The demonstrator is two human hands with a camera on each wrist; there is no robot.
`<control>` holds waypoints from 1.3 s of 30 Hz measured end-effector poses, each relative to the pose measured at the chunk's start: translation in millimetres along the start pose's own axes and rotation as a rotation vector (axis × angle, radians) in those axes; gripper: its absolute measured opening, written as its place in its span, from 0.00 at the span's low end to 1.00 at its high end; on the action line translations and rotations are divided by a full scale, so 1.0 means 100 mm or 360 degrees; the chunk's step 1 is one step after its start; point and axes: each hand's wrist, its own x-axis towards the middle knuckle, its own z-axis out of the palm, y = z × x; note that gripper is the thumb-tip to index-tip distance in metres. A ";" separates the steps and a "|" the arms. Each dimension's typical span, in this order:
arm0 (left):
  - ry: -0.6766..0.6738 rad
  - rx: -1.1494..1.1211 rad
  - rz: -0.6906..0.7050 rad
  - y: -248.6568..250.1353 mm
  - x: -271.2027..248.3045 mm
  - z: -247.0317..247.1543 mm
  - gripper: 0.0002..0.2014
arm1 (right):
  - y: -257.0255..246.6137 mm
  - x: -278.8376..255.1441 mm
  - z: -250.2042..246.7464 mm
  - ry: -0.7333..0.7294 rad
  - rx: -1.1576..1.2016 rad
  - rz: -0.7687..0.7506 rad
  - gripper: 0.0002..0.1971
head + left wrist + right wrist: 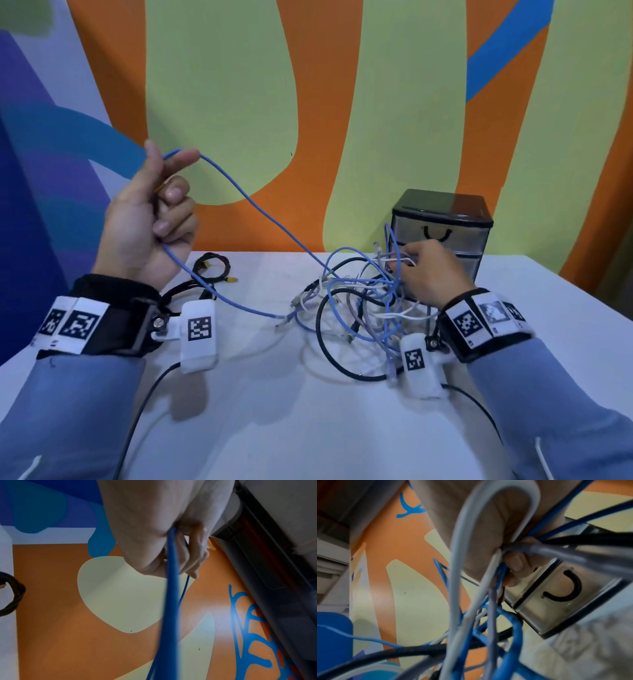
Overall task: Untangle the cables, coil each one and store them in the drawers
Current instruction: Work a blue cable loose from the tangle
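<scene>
While my left hand (147,219) is holding a blue cable (246,202) raised above the table's (274,428) left side, its fingers are curling round the cord, thumb and forefinger pinching a loop. My right hand (431,270) is gripping strands in the tangle of cables (356,308) near the table's back edge, just in front of the drawers (442,233), which are standing shut.

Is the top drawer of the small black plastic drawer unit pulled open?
No, the top drawer sits flush in the drawer unit, fully closed.
</scene>
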 end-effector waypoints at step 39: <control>0.0444 0.1622 0.1168 0.18 -0.16 0.12 0.18 | -0.33 -0.15 0.34 -0.0364 -0.0208 -0.0578 0.14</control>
